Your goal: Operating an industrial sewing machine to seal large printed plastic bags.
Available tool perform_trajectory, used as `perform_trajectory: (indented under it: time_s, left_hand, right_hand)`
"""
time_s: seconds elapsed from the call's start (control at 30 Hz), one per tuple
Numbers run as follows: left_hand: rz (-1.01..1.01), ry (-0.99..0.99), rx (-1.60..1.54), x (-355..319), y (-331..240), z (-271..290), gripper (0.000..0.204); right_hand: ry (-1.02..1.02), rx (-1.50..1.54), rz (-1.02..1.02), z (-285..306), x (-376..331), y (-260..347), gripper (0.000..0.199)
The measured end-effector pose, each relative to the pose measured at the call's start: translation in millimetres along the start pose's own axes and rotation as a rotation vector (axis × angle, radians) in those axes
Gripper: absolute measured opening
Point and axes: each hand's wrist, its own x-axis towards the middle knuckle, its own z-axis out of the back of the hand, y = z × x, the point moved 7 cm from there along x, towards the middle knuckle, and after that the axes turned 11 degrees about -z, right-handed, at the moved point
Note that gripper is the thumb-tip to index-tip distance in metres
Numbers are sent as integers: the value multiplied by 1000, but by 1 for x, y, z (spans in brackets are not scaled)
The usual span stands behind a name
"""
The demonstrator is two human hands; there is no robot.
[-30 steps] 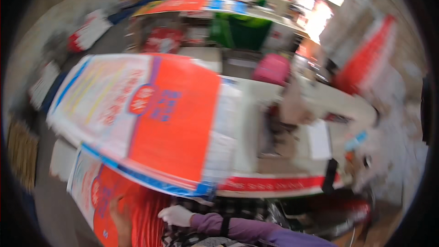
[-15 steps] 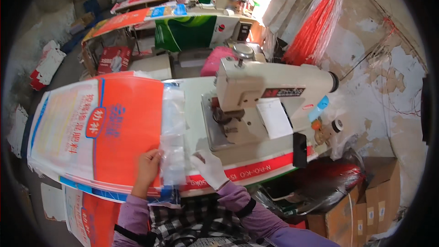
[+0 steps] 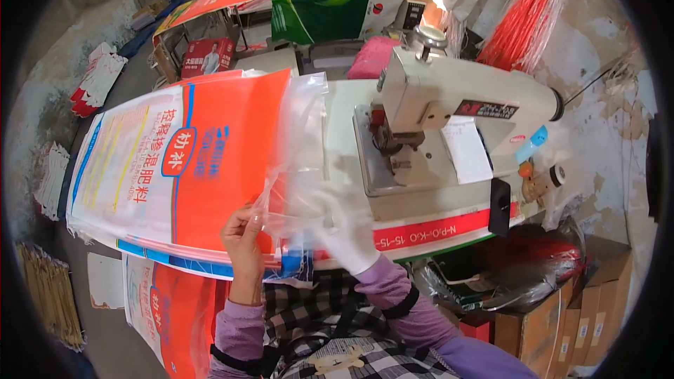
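An orange and white printed sack (image 3: 242, 109) lies on top of a stack on the sewing table, with a clear plastic liner (image 3: 302, 123) sticking out of its right end. My bare left hand (image 3: 243, 235) pinches the liner at the sack's near right corner. In a white glove, my right hand (image 3: 344, 228) is beside the same stretch of liner, its fingers smeared by motion. Whether it grips the film cannot be made out. Right of the sack stands a cream industrial sewing machine (image 3: 470, 88), its needle area (image 3: 393, 147) apart from both hands.
A white paper (image 3: 467, 151) lies under the machine arm, and a dark phone-like slab (image 3: 499, 207) sits at the table's front edge. More printed sacks (image 3: 168, 309) hang below on the left. Cardboard boxes (image 3: 590, 309) stand at lower right; red strands (image 3: 523, 17) hang by the wall.
My left hand has gone from resting at the sack's edge to pinching the liner, which is now lifted and bunched. My right hand is moving quickly beside it. The whole view has shifted.
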Motion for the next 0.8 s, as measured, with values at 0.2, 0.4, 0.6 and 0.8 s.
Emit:
perform_trajectory:
  time_s: [0.2, 0.4, 0.6, 0.8]
  left_hand:
    - [105, -6, -386, 12, 15, -1, 17]
    - [-10, 1007, 1454, 11, 29, 7, 18]
    - [-76, 459, 824, 28, -5, 17, 24]
    - [196, 313, 405, 28, 4, 36, 22]
  right_hand:
    - [195, 635, -538, -90, -7, -19, 16]
    - [387, 758, -410, -124, -22, -50, 8]
    - [462, 504, -203, -114, -26, -13, 27]
    - [383, 203, -38, -116, -35, -4, 37]
